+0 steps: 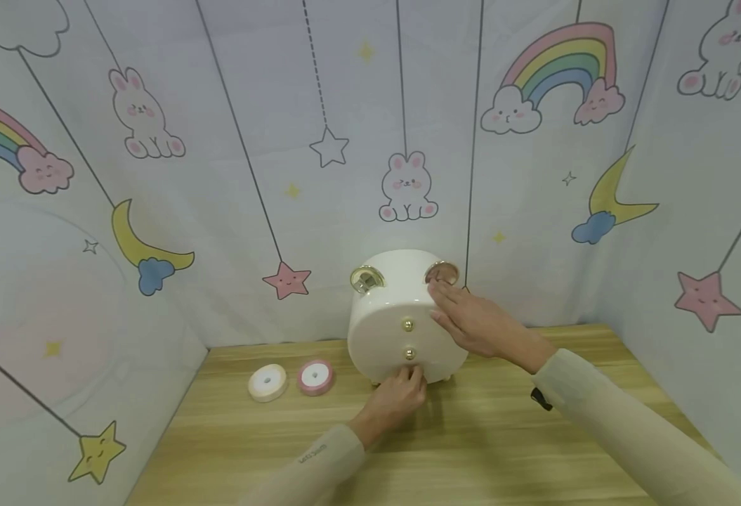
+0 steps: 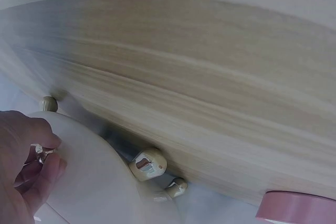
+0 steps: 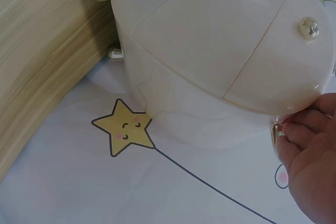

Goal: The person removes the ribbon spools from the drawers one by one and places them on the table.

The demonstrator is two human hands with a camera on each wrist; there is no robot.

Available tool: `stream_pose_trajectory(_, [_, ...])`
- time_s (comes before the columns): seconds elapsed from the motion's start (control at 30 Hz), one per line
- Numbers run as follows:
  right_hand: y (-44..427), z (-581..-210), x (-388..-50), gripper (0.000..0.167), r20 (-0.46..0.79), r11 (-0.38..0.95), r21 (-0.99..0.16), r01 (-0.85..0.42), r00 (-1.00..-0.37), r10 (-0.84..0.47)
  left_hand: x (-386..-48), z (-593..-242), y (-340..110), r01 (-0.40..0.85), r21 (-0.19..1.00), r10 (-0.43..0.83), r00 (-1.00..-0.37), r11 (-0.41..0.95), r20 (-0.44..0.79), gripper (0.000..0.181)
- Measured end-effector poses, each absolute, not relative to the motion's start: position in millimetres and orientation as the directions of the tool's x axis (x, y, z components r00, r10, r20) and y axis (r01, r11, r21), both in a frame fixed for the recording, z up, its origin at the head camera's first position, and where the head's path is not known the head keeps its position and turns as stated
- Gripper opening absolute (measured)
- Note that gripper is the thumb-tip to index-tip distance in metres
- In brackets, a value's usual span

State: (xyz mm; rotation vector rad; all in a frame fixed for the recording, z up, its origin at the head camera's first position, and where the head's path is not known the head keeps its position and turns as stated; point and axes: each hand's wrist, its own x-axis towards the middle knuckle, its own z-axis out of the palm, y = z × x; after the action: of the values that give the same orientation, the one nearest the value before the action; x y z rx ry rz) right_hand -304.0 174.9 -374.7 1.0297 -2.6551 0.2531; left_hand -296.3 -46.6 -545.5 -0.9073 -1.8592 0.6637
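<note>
Evidently, the step in hand is work at the lowest knob [image 2: 43, 152] of a white box [image 1: 379, 337]; the box stands upright at the twelve o'clock edge of the tabletop [image 1: 471, 450], against the printed cloth [image 1: 231, 176]. The left hand [image 1: 397, 397] lies at six o'clock on the box's front, its grip pinching that knob between thumb and finger; the right hand [image 1: 474, 323] lies at two o'clock, its grip not closed round anything, the fingers extended along the rim near the right bell [image 1: 441, 273]. The upper knob [image 1: 408, 325] and middle knob [image 1: 410, 353] run in line toward twelve o'clock; the left bell [image 1: 367, 280] sits at eleven o'clock; a pink roll [image 1: 324, 379] and a cream roll [image 1: 277, 385] lie apart from the box, toward eight o'clock. As a judgement, any pull on the knob calls for a straight draw toward six o'clock, with the right hand bracing the body against tipping.

Hidden or unclear: the left fingers cover the lowest knob in the head view; a seam [image 3: 260, 42] crosses the front, but whether any part stands ajar cannot be told; the right fingertips pass behind the rim, so their contact with the bell is uncertain; the left wrist view cuts off the pink roll at four o'clock.
</note>
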Motion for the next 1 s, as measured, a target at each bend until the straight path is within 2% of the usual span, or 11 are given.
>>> stream_pose_trajectory(0.23, [174.9,-373.7,-304.4,0.06,0.321,0.722,-0.046,-0.69,-0.695,-0.644,-296.5,-547.3,-46.5,0.294,-0.763,0.816,-0.272,0.576,0.511,0.035])
stream_pose_trajectory(0.43, [175.5,-372.3,-305.5,0.06,0.325,0.721,-0.034,-0.692,-0.69,-0.646,-298.4,-546.6,-45.5,0.29,-0.766,0.817,-0.258,0.574,0.515,0.048])
stream_pose_trajectory(0.73, [176.0,-372.1,-305.5,0.06,0.317,0.727,-0.024,-0.686,-0.695,-0.646,-298.8,-543.5,-45.4,0.272,-0.765,0.812,-0.199,0.583,0.548,0.066])
stream_pose_trajectory(1.0, [175.2,-372.5,-305.0,0.058,0.325,0.723,-0.016,-0.69,-0.688,-0.649,-297.9,-546.2,-46.4,0.276,-0.775,0.821,-0.248,0.568,0.514,0.061])
